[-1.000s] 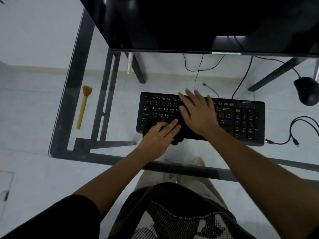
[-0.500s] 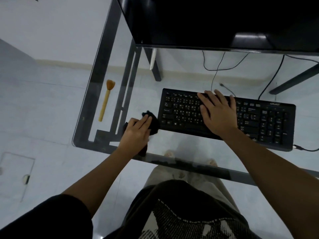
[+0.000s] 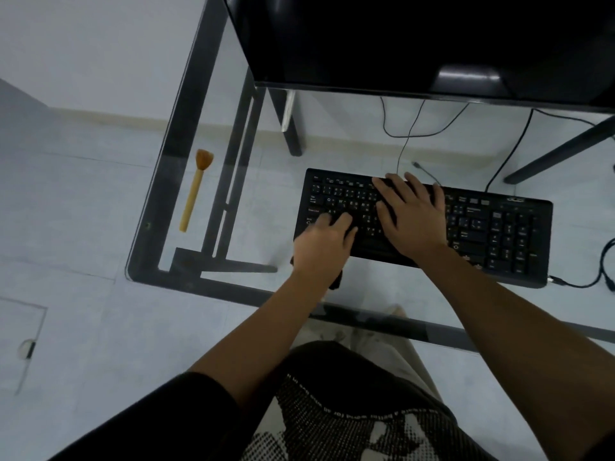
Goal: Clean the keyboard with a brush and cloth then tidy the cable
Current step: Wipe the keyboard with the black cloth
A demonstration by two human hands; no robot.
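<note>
A black keyboard (image 3: 499, 227) lies on the glass desk (image 3: 186, 138). My left hand (image 3: 324, 244) presses a black cloth (image 3: 336, 280) onto the keyboard's lower left keys; only a dark corner of the cloth shows below the wrist. My right hand (image 3: 412, 217) lies flat and spread on the middle keys, holding the keyboard down. A wooden brush (image 3: 194, 191) with orange bristles lies apart at the desk's left side. The keyboard's cable (image 3: 579, 284) leaves its right corner and loops at the right edge of the view.
A black monitor (image 3: 416, 41) stands behind the keyboard. Thin cables (image 3: 409, 134) hang beneath the glass. The desk's dark frame (image 3: 233, 168) and legs show through the top. My lap lies below the near edge of the desk.
My left hand carried the cloth off the keyboard's left end onto the glass, then came back onto the lower left keys. The right hand stayed on the keys.
</note>
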